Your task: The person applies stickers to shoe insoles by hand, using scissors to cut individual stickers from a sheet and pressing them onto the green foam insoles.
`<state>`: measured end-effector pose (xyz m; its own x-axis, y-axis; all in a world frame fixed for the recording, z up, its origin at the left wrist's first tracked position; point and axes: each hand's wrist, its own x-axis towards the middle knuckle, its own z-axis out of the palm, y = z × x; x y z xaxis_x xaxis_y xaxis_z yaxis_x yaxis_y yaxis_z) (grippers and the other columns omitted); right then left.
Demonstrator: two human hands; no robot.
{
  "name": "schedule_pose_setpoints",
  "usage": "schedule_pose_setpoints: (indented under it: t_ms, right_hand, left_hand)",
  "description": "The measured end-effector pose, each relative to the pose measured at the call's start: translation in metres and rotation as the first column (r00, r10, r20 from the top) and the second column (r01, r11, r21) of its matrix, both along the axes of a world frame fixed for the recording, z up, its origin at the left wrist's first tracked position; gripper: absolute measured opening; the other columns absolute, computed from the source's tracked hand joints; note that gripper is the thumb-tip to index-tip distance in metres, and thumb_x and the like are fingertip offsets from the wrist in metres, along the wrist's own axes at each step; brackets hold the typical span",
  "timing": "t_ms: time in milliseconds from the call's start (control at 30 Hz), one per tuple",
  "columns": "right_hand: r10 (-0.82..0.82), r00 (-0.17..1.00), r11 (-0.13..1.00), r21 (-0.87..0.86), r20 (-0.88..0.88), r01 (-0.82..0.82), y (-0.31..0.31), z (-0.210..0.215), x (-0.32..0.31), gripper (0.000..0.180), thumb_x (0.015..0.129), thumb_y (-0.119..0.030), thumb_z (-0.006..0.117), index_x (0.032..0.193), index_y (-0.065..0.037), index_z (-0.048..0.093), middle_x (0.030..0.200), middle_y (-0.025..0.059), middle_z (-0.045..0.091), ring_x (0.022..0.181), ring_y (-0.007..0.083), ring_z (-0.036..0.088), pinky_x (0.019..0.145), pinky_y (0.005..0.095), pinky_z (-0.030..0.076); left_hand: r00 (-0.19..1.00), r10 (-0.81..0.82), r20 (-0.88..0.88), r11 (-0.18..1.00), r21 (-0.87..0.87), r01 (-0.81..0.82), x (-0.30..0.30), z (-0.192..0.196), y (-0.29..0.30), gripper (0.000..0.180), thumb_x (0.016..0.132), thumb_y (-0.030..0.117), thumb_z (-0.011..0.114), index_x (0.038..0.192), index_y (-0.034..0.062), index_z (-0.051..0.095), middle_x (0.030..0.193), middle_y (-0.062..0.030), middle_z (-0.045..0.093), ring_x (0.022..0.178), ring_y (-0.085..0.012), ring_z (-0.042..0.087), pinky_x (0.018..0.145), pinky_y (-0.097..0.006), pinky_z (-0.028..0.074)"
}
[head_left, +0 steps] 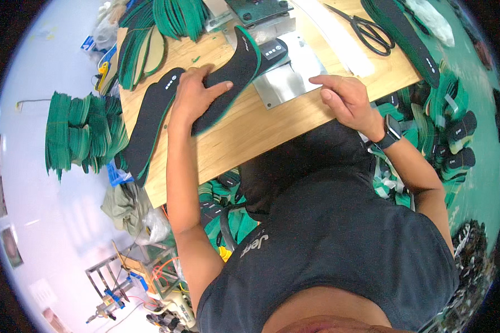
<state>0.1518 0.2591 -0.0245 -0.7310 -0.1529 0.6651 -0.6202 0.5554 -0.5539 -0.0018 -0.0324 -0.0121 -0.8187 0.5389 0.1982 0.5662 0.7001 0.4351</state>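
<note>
My left hand (195, 94) rests on black insoles with green edges, thumb and fingers apart. Its thumb lies on the middle insole (219, 105), whose far end curves upward. Beside its fingers is another insole (155, 111), reaching past the table's left edge. A third insole (273, 51) shows partly behind the middle one, its end over a flat metal plate (289, 86). My right hand (347, 100), with a dark watch on the wrist, hovers by the plate's right edge. Its index finger points left, its thumb is slightly apart, and nothing shows between them.
Black-handled scissors (369, 34) lie at the far right of the wooden table (233, 150), near a white strip (339, 39). A metal device (261, 14) stands at the far edge. Green insole stacks (86, 133) are left of the table; more bundles (455, 133) lie right.
</note>
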Motion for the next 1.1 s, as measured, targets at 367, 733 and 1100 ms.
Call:
schedule_pose_setpoints:
  t_ms: [367, 733, 1100]
  right_hand:
    - [-0.274, 0.961, 0.959, -0.067, 0.03, 0.276, 0.087, 0.023, 0.011, 0.015, 0.092, -0.006, 0.058, 0.099, 0.002, 0.068, 0.076, 0.0052, 0.065, 0.059, 0.0073, 0.055, 0.053, 0.0214, 0.042]
    - [-0.727, 0.656, 0.683, 0.307, 0.201, 0.663, 0.324, 0.026, -0.021, 0.053, 0.09, -0.045, 0.061, 0.109, 0.004, 0.061, 0.089, 0.0047, 0.06, 0.079, 0.0124, 0.053, 0.073, 0.0276, 0.044]
    - [-0.644, 0.511, 0.765, 0.458, 0.57, 0.453, 0.305, 0.028, -0.017, 0.077, 0.082, -0.064, 0.058, 0.111, 0.008, 0.061, 0.102, 0.0149, 0.065, 0.092, 0.0211, 0.062, 0.082, 0.0313, 0.047]
  left_hand:
    - [0.903, 0.083, 0.421, 0.964, 0.197, -0.181, 0.048, 0.077, -0.068, 0.036, 0.072, 0.014, 0.08, 0.101, 0.0025, 0.064, 0.09, -0.0026, 0.064, 0.082, -0.0097, 0.057, 0.074, -0.025, 0.047]
    - [0.796, 0.381, 0.471, 0.924, -0.229, -0.307, -0.029, 0.043, -0.159, 0.094, 0.06, 0.04, 0.086, 0.128, -0.0109, 0.047, 0.108, -0.018, 0.064, 0.097, -0.0223, 0.062, 0.087, -0.033, 0.048]
    - [0.681, 0.392, 0.619, 0.897, -0.091, -0.433, -0.021, 0.038, -0.17, 0.08, 0.065, 0.032, 0.086, 0.124, -0.008, 0.049, 0.104, -0.0185, 0.064, 0.086, -0.0227, 0.065, 0.073, -0.033, 0.053]
